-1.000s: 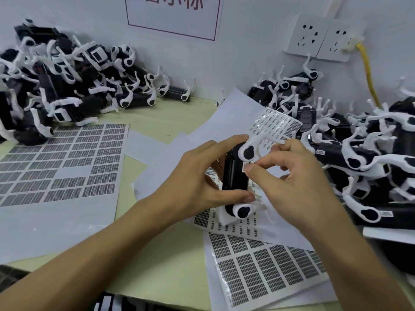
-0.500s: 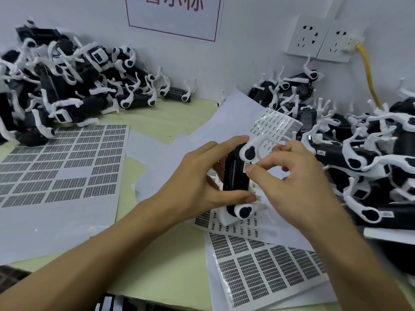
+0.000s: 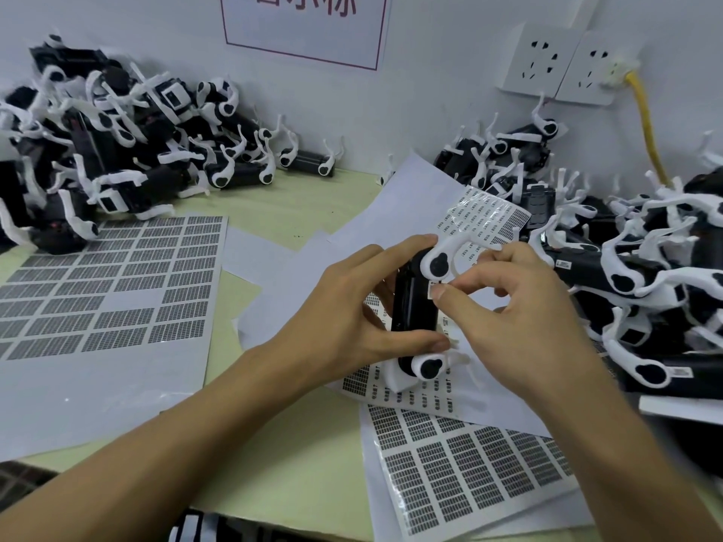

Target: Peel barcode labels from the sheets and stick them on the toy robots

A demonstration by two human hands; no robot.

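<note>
Barely anything moved since a second ago: both hands hold the same pose, right thumb shifted slightly on the label. Left hand [image 3: 344,307] grips one toy robot [image 3: 414,303] at table centre, fingers curled round its black body. Right hand [image 3: 516,307] pinches a small barcode label [image 3: 433,286] against the robot's side, thumb and forefinger closed on it. Three printed label sheets visible: 9 o'clock [image 3: 113,283], 5 o'clock [image 3: 469,471], 1 o'clock [image 3: 485,217]. Two robot piles: 10 o'clock [image 3: 117,150], 3 o'clock [image 3: 626,267]. Two wall sockets [image 3: 563,64] at 1 o'clock.
</note>
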